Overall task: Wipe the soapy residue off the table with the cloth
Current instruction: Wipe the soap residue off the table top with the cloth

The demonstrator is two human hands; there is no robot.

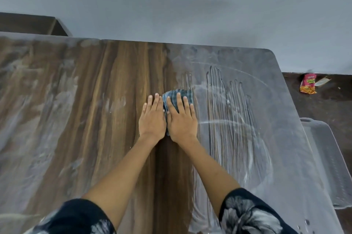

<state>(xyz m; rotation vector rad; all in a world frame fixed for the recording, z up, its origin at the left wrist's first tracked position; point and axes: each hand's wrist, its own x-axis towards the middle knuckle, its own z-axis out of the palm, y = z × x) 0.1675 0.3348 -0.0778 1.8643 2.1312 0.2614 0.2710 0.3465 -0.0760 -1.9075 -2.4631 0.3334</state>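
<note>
Wood-grain brown table (pixel 118 85), mid strip bare of film. White soapy residue (pixel 234 111) streaked over right part, fainter at left. Folded blue-grey checked cloth (pixel 178 95) lies at residue's left edge. Right hand (pixel 182 117) flat on cloth, fingers straight. Left hand (pixel 152 117) flat beside it, fingers straight, touching cloth's edge.

Setting: you stand in a plain domestic room. Evidence: wood-grain table (pixel 118 85) against a bare grey wall (pixel 190 5); snack packet (pixel 308 83) on dark floor (pixel 323 104); plastic tub (pixel 327 157) alongside.
</note>
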